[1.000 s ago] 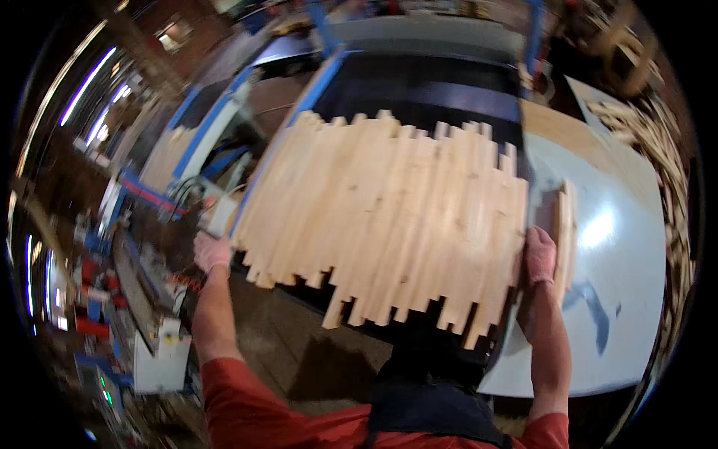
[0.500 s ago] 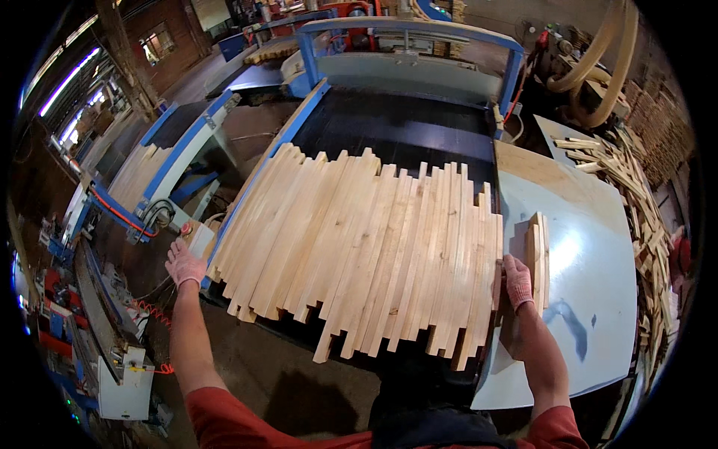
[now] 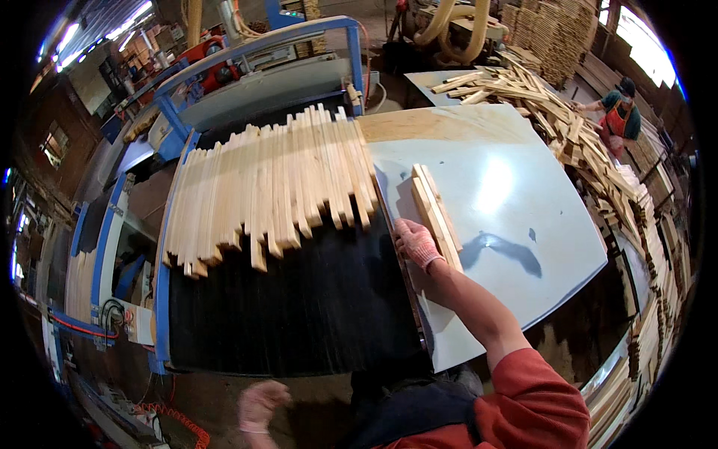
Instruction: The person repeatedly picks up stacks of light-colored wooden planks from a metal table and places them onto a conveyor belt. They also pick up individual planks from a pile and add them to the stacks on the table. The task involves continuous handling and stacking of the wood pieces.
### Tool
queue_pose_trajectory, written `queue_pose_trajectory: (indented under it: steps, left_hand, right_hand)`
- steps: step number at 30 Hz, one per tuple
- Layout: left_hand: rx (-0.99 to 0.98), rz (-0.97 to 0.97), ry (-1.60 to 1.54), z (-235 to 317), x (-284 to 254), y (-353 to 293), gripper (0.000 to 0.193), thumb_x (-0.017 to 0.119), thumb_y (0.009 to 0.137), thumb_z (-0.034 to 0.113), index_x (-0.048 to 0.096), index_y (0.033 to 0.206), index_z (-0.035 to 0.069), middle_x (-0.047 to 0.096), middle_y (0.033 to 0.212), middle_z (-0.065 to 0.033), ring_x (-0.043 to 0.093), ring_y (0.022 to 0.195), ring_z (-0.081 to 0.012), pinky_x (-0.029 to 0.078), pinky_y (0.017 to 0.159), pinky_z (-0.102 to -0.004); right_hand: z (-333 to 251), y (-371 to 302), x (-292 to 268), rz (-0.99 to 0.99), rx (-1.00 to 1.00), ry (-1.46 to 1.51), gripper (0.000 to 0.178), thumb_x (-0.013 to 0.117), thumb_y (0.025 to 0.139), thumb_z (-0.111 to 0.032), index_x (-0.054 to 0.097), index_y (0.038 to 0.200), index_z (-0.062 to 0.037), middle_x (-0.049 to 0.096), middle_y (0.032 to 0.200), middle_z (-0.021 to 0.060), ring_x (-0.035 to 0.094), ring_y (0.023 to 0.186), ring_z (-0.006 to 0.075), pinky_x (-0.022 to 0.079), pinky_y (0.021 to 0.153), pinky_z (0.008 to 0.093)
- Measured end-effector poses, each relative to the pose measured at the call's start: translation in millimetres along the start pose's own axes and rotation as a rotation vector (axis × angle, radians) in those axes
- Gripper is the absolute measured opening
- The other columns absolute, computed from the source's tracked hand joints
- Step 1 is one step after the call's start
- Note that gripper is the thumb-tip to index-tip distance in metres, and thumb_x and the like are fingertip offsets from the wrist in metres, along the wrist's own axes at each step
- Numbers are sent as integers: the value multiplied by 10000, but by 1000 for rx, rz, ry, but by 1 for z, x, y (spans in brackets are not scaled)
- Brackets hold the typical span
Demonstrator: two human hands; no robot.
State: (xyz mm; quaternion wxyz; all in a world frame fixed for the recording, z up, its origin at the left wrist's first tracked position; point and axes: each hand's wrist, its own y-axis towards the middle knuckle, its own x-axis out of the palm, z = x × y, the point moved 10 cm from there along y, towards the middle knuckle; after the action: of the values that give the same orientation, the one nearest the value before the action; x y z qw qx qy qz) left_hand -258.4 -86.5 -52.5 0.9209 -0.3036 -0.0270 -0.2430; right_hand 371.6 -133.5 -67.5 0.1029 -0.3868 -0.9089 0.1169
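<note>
- On the pale blue side table [image 3: 516, 224], the right hand [image 3: 416, 243] lies against the near end of a few short wooden slats [image 3: 435, 213]; its fingers touch them, but a closed grasp cannot be seen.
- Beside it, on the black conveyor belt [image 3: 299, 307], a wide row of wooden slats [image 3: 273, 183] lies side by side.
- Low in the view, the left hand [image 3: 260, 404] hangs blurred and holds nothing, the fingers loose.
- Judged step: collecting the small stack. The next move needs a firm grasp around these slats.
</note>
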Motion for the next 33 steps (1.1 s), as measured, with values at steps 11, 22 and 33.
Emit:
queue_pose_trajectory:
  steps: [11,22,33]
  left_hand:
    - [-706,133,421,-382,-3,-15,338,718,959,344,744,948,7,745,1018,-149,716,893,-352,612,747,-440]
    - [-689,-225,617,-319,71,127,328,689,971,344,708,897,24,706,938,-136,697,853,-346,596,738,-436]
    - [-689,-727,1066,-298,304,244,332,659,983,343,672,847,41,667,858,-124,677,813,-340,580,729,-433]
  right_hand:
    - [-16,-91,48,-260,46,-347,517,688,1033,-375,653,1420,-33,684,961,42,652,864,121,573,781,291]
    - [25,-296,59,-905,307,-145,550,635,1060,-322,568,1514,-19,706,1171,51,652,1033,138,535,941,317]
    - [214,-357,-141,224,403,-228,479,602,977,-395,726,1281,-47,758,1146,139,713,1012,248,561,890,396]
